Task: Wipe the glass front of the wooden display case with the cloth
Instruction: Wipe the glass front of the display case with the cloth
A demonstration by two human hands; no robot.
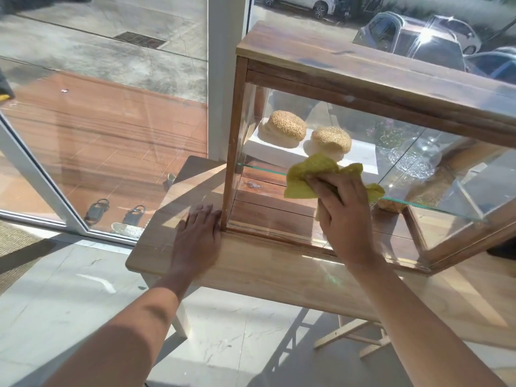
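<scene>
A person's right hand pressed a crumpled yellow-green cloth against the glass front of a wooden display case, fingers curled over the fabric and gripping it low on the pane, near the level of the inner glass shelf. The left hand lay open and flat on the wooden worktop, its fingertips touching the case's lower left corner post. Inside, two seeded buns sat on a white board beside a cut-glass dish, the nearer bun partly hidden by the cloth. No readable writing showed anywhere. Beyond the window, sandals lay on a red tiled floor and parked cars stood in sunlight.
</scene>
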